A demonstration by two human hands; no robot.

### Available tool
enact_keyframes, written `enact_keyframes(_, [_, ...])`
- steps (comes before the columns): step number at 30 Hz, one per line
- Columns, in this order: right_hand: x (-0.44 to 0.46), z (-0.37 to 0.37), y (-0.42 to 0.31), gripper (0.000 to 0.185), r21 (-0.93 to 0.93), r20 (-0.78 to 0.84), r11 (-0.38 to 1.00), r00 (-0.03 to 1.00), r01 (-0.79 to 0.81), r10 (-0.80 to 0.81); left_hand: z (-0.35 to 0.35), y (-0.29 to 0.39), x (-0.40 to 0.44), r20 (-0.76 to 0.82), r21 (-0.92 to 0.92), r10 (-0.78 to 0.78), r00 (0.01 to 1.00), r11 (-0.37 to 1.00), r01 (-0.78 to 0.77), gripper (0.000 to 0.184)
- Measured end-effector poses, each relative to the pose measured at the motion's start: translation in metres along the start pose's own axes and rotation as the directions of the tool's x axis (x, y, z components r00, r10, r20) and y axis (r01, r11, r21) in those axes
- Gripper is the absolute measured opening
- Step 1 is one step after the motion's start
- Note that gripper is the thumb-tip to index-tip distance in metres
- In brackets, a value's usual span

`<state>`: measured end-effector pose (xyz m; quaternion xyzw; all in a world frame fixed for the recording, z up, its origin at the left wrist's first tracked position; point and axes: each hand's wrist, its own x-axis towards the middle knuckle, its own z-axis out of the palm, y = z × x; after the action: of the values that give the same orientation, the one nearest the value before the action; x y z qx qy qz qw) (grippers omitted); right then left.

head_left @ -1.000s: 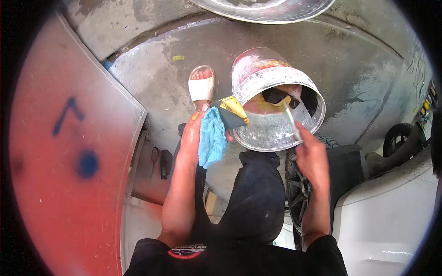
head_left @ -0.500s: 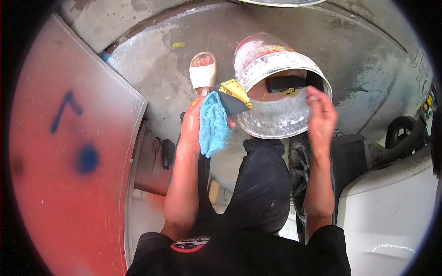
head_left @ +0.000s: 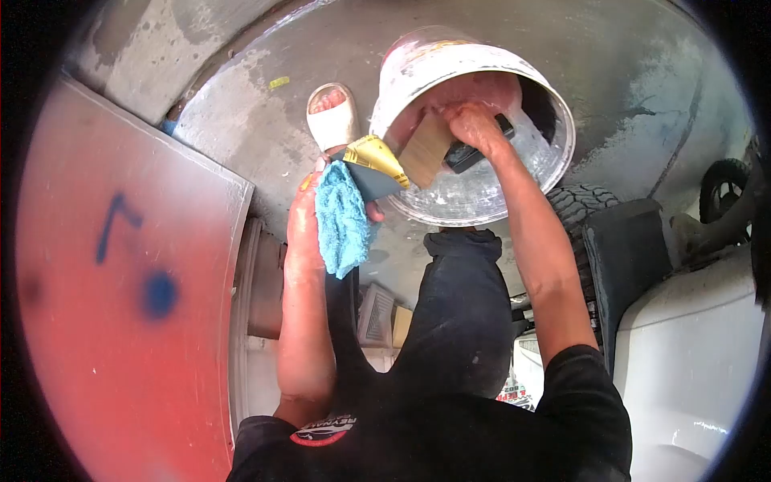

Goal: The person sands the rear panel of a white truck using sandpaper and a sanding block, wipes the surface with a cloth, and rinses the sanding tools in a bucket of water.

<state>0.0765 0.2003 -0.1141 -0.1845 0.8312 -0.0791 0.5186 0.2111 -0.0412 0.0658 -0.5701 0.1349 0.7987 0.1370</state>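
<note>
My left hand (head_left: 303,217) is closed around a light-blue cloth (head_left: 343,221) and a dark grey sheet of sandpaper (head_left: 373,181) with a curled, printed yellow back. To the right is a bucket (head_left: 466,58) with a whitish, paint-smeared rim, and my right hand (head_left: 474,127) reaches inside it. Its fingers are closed at the upper edge of a tan rectangular piece (head_left: 426,150), whose material I cannot make out. Under that hand, partly covered by it, lies a black block (head_left: 466,157) in the bucket.
A large red-and-white panel (head_left: 136,265) with blue paint marks stands on the left. On the right are a tyre (head_left: 580,202) and a white vehicle body part (head_left: 683,361). My sandalled foot (head_left: 332,115) is on the stained concrete floor (head_left: 233,120).
My right hand has moved from above the bucket's right rim down into it, closing at the tan piece. The left hand still holds the cloth and sandpaper; the view has shifted slightly.
</note>
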Motion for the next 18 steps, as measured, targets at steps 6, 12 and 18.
enact_keyframes(6, [0.042,-0.024,0.025,0.038,-0.127,-0.053,0.964,0.972,-0.232,0.227,0.001,0.006,0.002,-0.051,0.067,-0.011,0.999,0.998,0.014,0.061])
enact_keyframes(12, [0.1,0.099,0.112,0.046,-0.157,0.294,0.963,0.921,-0.219,0.257,0.011,0.015,-0.003,-0.175,0.059,-0.011,0.985,0.998,0.021,0.054])
enact_keyframes(18, [0.074,0.068,0.064,0.047,-0.044,0.41,0.953,0.865,-0.299,0.29,0.017,0.016,-0.001,-0.146,0.106,-0.031,0.989,0.993,0.047,0.056])
